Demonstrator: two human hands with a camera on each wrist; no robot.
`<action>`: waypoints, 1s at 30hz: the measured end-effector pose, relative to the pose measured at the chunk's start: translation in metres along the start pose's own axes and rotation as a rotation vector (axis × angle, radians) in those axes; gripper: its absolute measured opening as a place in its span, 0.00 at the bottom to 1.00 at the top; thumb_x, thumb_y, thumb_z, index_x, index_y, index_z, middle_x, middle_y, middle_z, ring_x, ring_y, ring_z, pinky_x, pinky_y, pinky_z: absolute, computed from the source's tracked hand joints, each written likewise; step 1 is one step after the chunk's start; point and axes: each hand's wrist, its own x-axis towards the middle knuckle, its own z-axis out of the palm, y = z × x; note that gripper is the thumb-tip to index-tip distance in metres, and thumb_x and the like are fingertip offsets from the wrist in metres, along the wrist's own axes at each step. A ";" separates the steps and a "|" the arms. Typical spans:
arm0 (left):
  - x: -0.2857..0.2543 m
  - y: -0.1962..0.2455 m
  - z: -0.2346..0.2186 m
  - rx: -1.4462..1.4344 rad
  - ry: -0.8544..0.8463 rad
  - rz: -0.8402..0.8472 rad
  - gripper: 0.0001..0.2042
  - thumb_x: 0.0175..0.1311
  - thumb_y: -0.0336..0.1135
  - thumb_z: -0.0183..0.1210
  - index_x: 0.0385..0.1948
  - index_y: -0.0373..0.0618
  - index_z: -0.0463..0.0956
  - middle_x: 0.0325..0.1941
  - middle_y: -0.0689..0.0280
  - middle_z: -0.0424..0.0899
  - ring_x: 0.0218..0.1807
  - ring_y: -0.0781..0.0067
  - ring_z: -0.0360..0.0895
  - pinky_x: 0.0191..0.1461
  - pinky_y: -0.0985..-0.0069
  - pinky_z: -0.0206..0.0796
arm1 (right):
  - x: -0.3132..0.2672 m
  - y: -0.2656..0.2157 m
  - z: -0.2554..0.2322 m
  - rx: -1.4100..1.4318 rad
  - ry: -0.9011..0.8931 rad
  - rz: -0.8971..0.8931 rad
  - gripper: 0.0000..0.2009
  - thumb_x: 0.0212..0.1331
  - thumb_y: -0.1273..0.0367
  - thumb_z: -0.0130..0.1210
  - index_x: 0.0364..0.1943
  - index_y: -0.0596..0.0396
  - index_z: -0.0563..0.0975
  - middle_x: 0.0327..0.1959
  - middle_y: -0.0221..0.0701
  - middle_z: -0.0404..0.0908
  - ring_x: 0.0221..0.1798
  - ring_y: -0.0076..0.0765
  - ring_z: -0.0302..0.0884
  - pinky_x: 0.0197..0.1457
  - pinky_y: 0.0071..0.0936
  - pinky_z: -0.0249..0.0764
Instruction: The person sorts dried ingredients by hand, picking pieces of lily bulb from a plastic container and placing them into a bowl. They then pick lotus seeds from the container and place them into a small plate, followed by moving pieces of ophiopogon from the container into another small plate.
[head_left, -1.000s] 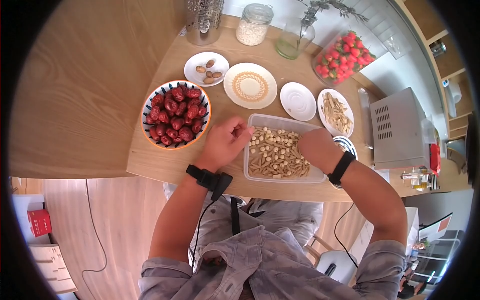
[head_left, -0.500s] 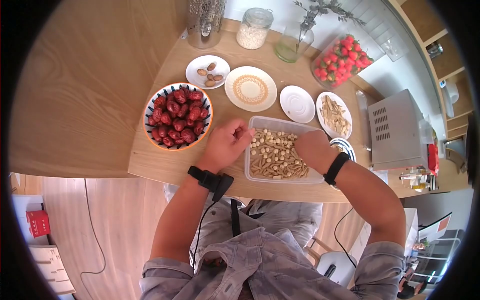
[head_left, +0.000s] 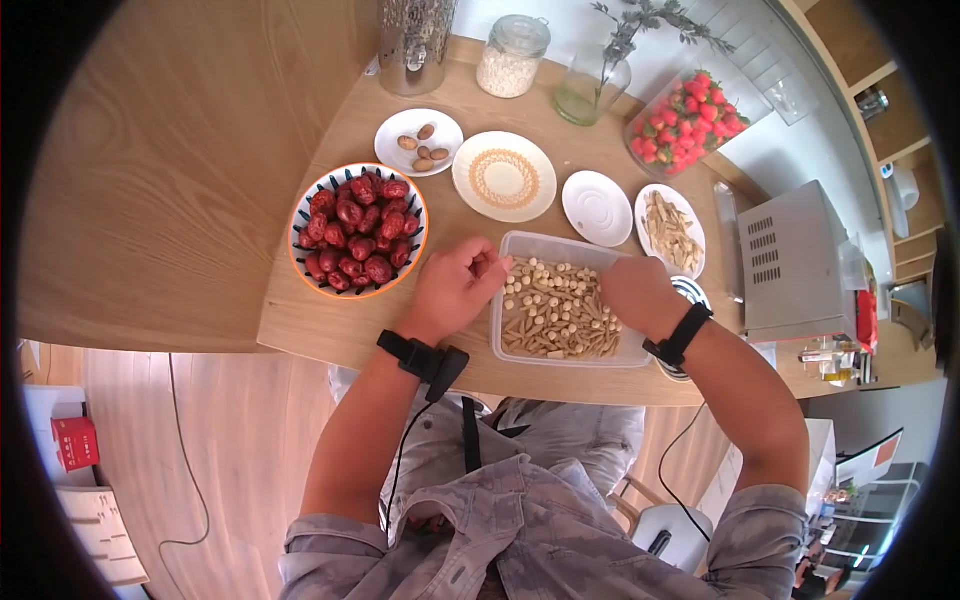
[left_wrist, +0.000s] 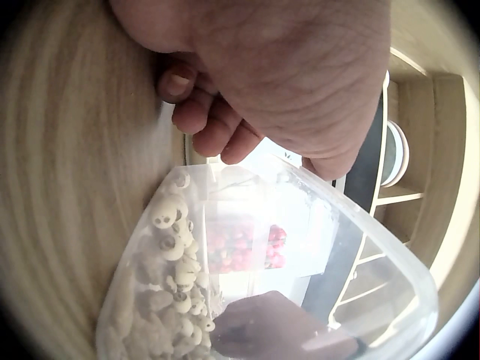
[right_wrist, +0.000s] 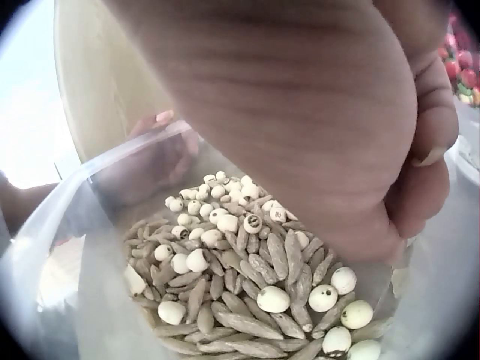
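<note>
A clear plastic container [head_left: 575,358] holds white lotus seeds [right_wrist: 274,298] mixed with tan spindle-shaped dried roots [right_wrist: 251,324]. At its left far corner, my left hand [head_left: 462,285] holds the rim, thumb on the edge and the other fingers curled outside the wall. My right hand [head_left: 640,293] reaches inside over the right end, its fingers bent down among the contents. Right below its fingertips a small pale piece [right_wrist: 397,281] shows in the right wrist view; I cannot tell whether the fingers pinch it.
Red dates fill a bowl [head_left: 296,255] at left. Behind stand a plate [head_left: 450,126] of brown nuts, a patterned plate [head_left: 505,205], a white saucer [head_left: 598,208] and a plate of pale slices [head_left: 672,230]. A striped bowl [head_left: 690,288] sits partly under the right wrist. Strawberries [head_left: 690,120] stand farther back.
My right hand shifts slightly left and then back right within the container. My left hand stays at the rim, and the dishes stay in place.
</note>
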 end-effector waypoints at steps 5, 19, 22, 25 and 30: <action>0.000 0.000 -0.003 0.035 -0.048 -0.036 0.11 0.72 0.38 0.64 0.38 0.39 0.79 0.27 0.68 0.82 0.29 0.80 0.75 0.34 0.76 0.68 | -0.002 -0.012 -0.005 -0.050 -0.021 -0.020 0.06 0.56 0.71 0.60 0.27 0.46 0.88 0.28 0.32 0.88 0.35 0.42 0.89 0.31 0.41 0.79; 0.000 -0.001 -0.004 0.025 -0.100 -0.066 0.09 0.75 0.35 0.62 0.40 0.38 0.78 0.31 0.69 0.82 0.33 0.84 0.75 0.38 0.79 0.69 | 0.004 -0.014 -0.007 0.032 -0.103 0.105 0.07 0.59 0.70 0.59 0.28 0.48 0.89 0.30 0.35 0.89 0.36 0.44 0.90 0.36 0.43 0.82; 0.000 -0.002 -0.002 0.014 -0.062 -0.037 0.11 0.73 0.37 0.64 0.38 0.38 0.78 0.28 0.67 0.82 0.30 0.79 0.75 0.35 0.76 0.69 | 0.001 -0.017 -0.009 0.007 -0.069 0.102 0.08 0.60 0.70 0.59 0.28 0.48 0.89 0.31 0.34 0.90 0.37 0.43 0.90 0.35 0.42 0.82; 0.000 -0.004 0.000 0.017 -0.030 -0.008 0.12 0.71 0.39 0.65 0.35 0.38 0.79 0.25 0.64 0.82 0.26 0.75 0.76 0.33 0.73 0.69 | 0.002 -0.022 -0.014 -0.041 -0.120 0.089 0.08 0.59 0.70 0.59 0.29 0.48 0.89 0.31 0.34 0.90 0.38 0.43 0.90 0.35 0.42 0.82; 0.000 -0.004 -0.004 0.040 -0.095 -0.051 0.08 0.75 0.34 0.62 0.40 0.37 0.78 0.31 0.70 0.82 0.33 0.85 0.74 0.38 0.79 0.69 | -0.003 -0.016 -0.015 0.005 -0.059 0.058 0.06 0.58 0.69 0.60 0.30 0.48 0.88 0.32 0.35 0.89 0.38 0.44 0.90 0.38 0.43 0.82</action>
